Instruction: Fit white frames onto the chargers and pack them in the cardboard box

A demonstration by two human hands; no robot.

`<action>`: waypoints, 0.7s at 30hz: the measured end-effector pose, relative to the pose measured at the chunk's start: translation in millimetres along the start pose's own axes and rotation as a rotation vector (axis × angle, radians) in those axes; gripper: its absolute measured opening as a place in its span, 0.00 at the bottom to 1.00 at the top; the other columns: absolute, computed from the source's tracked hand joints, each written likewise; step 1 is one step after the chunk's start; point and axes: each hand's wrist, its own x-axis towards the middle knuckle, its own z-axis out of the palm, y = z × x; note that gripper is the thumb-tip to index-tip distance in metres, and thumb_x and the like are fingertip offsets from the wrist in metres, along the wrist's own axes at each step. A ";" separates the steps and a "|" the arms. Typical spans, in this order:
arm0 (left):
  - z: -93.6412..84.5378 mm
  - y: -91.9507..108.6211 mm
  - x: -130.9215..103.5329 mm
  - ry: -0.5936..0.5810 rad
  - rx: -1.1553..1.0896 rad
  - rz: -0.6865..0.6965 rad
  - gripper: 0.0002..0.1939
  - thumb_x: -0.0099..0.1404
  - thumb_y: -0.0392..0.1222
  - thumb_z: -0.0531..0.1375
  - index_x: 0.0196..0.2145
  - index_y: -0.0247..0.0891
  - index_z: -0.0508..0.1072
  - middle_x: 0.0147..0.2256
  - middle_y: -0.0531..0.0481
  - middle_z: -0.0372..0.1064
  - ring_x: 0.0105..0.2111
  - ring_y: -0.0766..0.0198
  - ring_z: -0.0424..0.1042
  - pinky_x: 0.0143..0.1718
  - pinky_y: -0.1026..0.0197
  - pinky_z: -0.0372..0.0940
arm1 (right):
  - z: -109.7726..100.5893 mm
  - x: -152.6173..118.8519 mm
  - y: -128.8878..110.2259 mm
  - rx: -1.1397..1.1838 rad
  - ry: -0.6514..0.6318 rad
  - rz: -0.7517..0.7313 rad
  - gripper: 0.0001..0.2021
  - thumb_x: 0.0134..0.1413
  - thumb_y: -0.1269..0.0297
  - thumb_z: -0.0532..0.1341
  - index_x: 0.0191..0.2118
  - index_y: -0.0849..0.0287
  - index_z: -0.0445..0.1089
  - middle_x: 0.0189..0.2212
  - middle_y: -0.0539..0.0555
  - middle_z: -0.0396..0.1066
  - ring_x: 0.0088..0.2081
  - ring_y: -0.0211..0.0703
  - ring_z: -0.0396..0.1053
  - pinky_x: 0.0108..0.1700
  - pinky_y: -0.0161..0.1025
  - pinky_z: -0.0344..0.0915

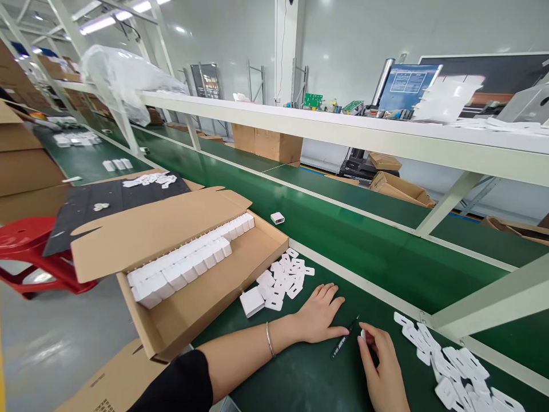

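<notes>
My left hand [319, 313] lies palm down on the green work surface [295, 377], fingers spread, with nothing in it. Its thumb points at a pair of black pointed tweezers [343, 342] with white lettering, lying between my two hands. My right hand [383, 366] pinches a small white piece [362, 333] between thumb and fingertips; most of that piece is hidden. Just beyond my left hand is a loose pile of flat white plastic plates [283, 279] with slots, next to a white square housing [252, 301]. More slotted white plates [454, 366] are heaped to the right of my right hand.
An open cardboard box [201, 309] on the left holds rows of white housings [180, 269]. A single white housing [277, 218] sits on the green conveyor belt [343, 240]. A raised white shelf [326, 123] runs across behind. A red stool [30, 246] stands at far left.
</notes>
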 end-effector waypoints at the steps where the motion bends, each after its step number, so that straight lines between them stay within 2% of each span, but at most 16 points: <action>1: 0.2 0.2 0.0 0.004 0.000 0.000 0.41 0.69 0.69 0.59 0.66 0.34 0.64 0.69 0.28 0.57 0.72 0.38 0.54 0.72 0.37 0.53 | 1.6 0.8 1.0 0.006 0.020 0.023 0.25 0.67 0.37 0.54 0.53 0.51 0.73 0.47 0.59 0.74 0.47 0.53 0.76 0.44 0.47 0.78; 3: 1.1 1.1 0.0 0.011 0.013 -0.008 0.41 0.70 0.69 0.57 0.66 0.33 0.64 0.69 0.29 0.57 0.71 0.38 0.54 0.71 0.37 0.53 | 3.4 2.2 1.3 0.009 0.065 0.059 0.26 0.67 0.37 0.54 0.53 0.52 0.73 0.46 0.59 0.74 0.46 0.54 0.76 0.44 0.48 0.78; 6: 2.5 3.9 -0.6 0.039 0.059 -0.019 0.34 0.75 0.64 0.54 0.64 0.33 0.66 0.67 0.30 0.59 0.70 0.40 0.57 0.70 0.38 0.55 | 4.6 2.2 -1.4 0.004 0.113 0.043 0.26 0.66 0.38 0.55 0.51 0.54 0.74 0.44 0.60 0.75 0.44 0.54 0.76 0.43 0.48 0.77; 10: 1.1 11.1 -0.7 0.085 0.127 -0.010 0.25 0.77 0.55 0.53 0.62 0.34 0.68 0.64 0.33 0.64 0.67 0.43 0.60 0.67 0.41 0.57 | 6.4 -0.2 -6.0 0.018 0.110 -0.019 0.25 0.66 0.38 0.55 0.50 0.54 0.74 0.44 0.60 0.74 0.44 0.53 0.75 0.44 0.49 0.77; 12: -1.9 14.6 5.2 0.050 0.182 -0.014 0.23 0.78 0.53 0.52 0.61 0.35 0.69 0.60 0.34 0.68 0.63 0.44 0.65 0.64 0.44 0.61 | 7.6 -0.7 -7.1 0.038 0.110 -0.014 0.25 0.66 0.38 0.55 0.49 0.54 0.74 0.42 0.60 0.74 0.43 0.53 0.75 0.44 0.49 0.77; 14: -6.4 15.3 19.2 -0.028 0.241 -0.019 0.23 0.77 0.53 0.54 0.60 0.36 0.70 0.54 0.37 0.72 0.57 0.46 0.70 0.58 0.47 0.65 | 8.9 -0.3 -7.5 0.063 0.121 0.010 0.26 0.66 0.37 0.55 0.49 0.54 0.73 0.41 0.59 0.74 0.42 0.52 0.75 0.43 0.48 0.77; 17: -16.9 4.7 54.8 -0.106 0.299 -0.059 0.19 0.76 0.50 0.56 0.57 0.38 0.72 0.48 0.40 0.75 0.50 0.49 0.75 0.52 0.51 0.67 | 9.0 -0.1 -8.1 0.106 0.163 0.046 0.27 0.64 0.36 0.56 0.50 0.55 0.71 0.39 0.58 0.73 0.41 0.53 0.75 0.42 0.48 0.77; 19: -28.2 -11.9 82.8 -0.105 0.340 -0.145 0.17 0.77 0.43 0.54 0.57 0.36 0.73 0.47 0.37 0.75 0.49 0.48 0.75 0.52 0.50 0.66 | 7.1 -1.6 -9.8 0.122 0.192 0.057 0.26 0.65 0.37 0.56 0.51 0.56 0.69 0.38 0.57 0.74 0.40 0.52 0.76 0.41 0.47 0.76; 21: -42.9 -34.4 108.1 -0.089 0.388 -0.256 0.20 0.77 0.37 0.51 0.63 0.34 0.68 0.50 0.33 0.73 0.51 0.46 0.75 0.52 0.49 0.66 | 4.3 -4.2 -12.8 0.107 0.193 0.053 0.22 0.66 0.41 0.57 0.50 0.55 0.67 0.37 0.55 0.73 0.36 0.49 0.76 0.37 0.44 0.75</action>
